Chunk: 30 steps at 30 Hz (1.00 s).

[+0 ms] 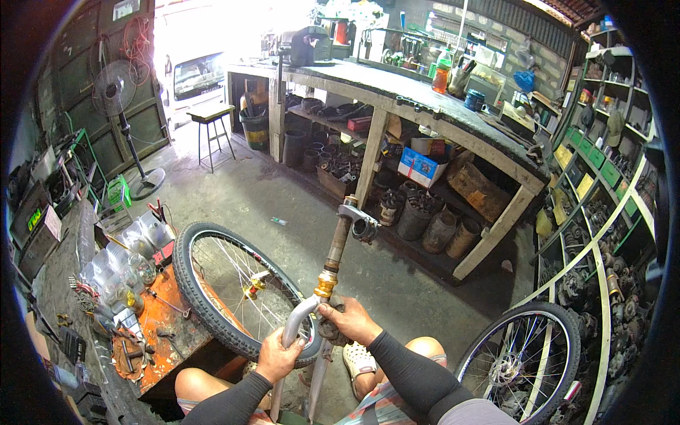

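A silver bicycle fork (296, 319) stands upright between my knees. My left hand (278, 359) is wrapped round one of its legs, just below the bend. At the crown my right hand (354, 321) is closed on a dark, dirty rag (329, 327), pressed against the fork. Gold headset rings (326, 282) sit right above the crown, round the brownish steerer tube (339, 241). A handlebar stem (361, 225) is fitted at the tube's top. Beside the fork on the left leans a wheel (195, 290) with a knobby tyre and gold hub.
An orange bench (166, 322) at left carries tools and clear plastic containers (113, 265). Another wheel (506, 368) leans against the parts shelves (595, 234) at right. A long workbench (425, 99) spans the back. A stool (211, 113) and standing fan (113, 88) stand farther off.
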Motion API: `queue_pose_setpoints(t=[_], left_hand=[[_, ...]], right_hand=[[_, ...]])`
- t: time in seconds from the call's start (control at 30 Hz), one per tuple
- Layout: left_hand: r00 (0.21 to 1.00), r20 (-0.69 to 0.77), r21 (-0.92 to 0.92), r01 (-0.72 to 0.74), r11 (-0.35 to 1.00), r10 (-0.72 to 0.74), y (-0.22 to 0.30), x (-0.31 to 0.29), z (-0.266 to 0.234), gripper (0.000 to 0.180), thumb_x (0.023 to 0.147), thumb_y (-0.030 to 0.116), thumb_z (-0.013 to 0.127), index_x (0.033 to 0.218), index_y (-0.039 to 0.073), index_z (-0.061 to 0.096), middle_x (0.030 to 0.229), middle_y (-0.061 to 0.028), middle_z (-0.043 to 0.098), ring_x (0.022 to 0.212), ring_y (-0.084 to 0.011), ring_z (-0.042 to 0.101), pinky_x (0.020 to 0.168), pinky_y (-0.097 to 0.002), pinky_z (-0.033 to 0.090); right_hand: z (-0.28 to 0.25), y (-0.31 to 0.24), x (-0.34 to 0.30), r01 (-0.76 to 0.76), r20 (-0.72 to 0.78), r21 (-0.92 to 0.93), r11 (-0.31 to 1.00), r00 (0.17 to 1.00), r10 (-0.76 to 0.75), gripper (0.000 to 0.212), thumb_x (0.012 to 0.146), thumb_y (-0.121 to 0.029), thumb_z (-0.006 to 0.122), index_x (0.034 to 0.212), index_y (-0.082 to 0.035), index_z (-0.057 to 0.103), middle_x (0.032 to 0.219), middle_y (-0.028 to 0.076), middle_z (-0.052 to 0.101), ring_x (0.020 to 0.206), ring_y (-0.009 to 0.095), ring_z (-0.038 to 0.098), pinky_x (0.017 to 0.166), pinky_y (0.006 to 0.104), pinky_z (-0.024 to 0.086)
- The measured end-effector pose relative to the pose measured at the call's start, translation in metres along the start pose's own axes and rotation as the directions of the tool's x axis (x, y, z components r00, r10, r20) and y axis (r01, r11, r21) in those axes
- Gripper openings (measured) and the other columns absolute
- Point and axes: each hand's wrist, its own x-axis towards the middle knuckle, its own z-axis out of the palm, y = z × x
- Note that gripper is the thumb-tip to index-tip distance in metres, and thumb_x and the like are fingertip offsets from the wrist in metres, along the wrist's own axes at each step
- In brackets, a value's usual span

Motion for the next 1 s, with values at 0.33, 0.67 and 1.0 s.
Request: queue_pose_setpoints(t=[0.33, 0.67, 1.0], left_hand=[[1.000, 0.011, 0.001, 0.022, 1.000, -0.022, 0.002, 0.000, 0.000, 0.027, 0.094, 0.023, 0.082, 0.100, 0.000, 0.069, 0.082, -0.0120, 0.068, 0.074, -0.0216, 0.063, 0.071, -0.0402, 0.053], [1.000, 0.002, -0.009, 0.013, 1.000, -0.013, -0.001, 0.000, 0.001, 0.030, 0.094, 0.026, 0.083, 0.099, 0.000, 0.068, 0.080, -0.0133, 0.066, 0.072, -0.0242, 0.062, 0.069, -0.0417, 0.052], [1.000, -0.004, -0.014, 0.008, 1.000, -0.008, -0.011, 0.000, 0.002, 0.033, 0.093, 0.028, 0.083, 0.100, 0.000, 0.068, 0.082, -0.0156, 0.068, 0.073, -0.0276, 0.065, 0.070, -0.0434, 0.053]], right_hand=[[-0.002, -0.001, -0.001, -0.022, -0.006, -0.035, 0.999, 1.000, 0.022, 0.064, 0.101, -0.060, 0.072, 0.120, 0.001, 0.076, 0.102, 0.015, 0.080, 0.094, 0.022, 0.074, 0.087, 0.0422, 0.057], [0.001, 0.017, 0.006, 0.003, -0.004, -0.013, 1.000, 1.000, -0.003, 0.059, 0.103, -0.055, 0.072, 0.120, 0.001, 0.076, 0.104, 0.014, 0.079, 0.093, 0.019, 0.073, 0.086, 0.0404, 0.058], [0.000, 0.003, 0.001, -0.002, -0.010, -0.037, 0.999, 1.000, 0.001, 0.062, 0.103, -0.058, 0.071, 0.117, 0.002, 0.076, 0.100, 0.015, 0.080, 0.089, 0.021, 0.073, 0.083, 0.0408, 0.058]])
